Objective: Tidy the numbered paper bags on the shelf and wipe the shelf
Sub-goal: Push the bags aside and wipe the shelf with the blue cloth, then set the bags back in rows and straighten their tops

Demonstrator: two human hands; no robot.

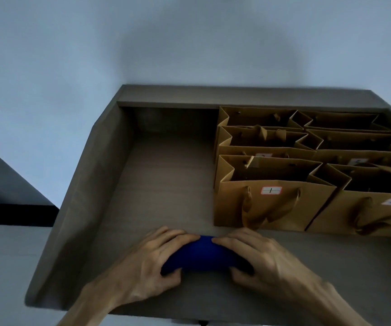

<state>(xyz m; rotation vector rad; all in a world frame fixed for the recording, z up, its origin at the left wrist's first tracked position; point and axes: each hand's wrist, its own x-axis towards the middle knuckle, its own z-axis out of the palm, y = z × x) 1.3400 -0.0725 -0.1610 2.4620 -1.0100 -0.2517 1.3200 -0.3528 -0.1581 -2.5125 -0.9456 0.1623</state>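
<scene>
A blue cloth (205, 254) lies bunched on the grey-brown shelf (156, 184) near its front edge. My left hand (147, 262) grips its left end and my right hand (258, 257) grips its right end, fingers curled over the top and thumbs underneath. Several brown paper bags stand in two rows at the right of the shelf. The front-left bag (272, 203) bears a label marked 1. To its right stands another labelled bag (366, 210), its number blurred. Labels on the bags behind are partly hidden.
The shelf has a raised left wall (88, 175) and a back ledge (236, 97) against a pale wall. The left half of the shelf floor carries no bags. A dark surface (8, 191) lies lower left, beyond the shelf.
</scene>
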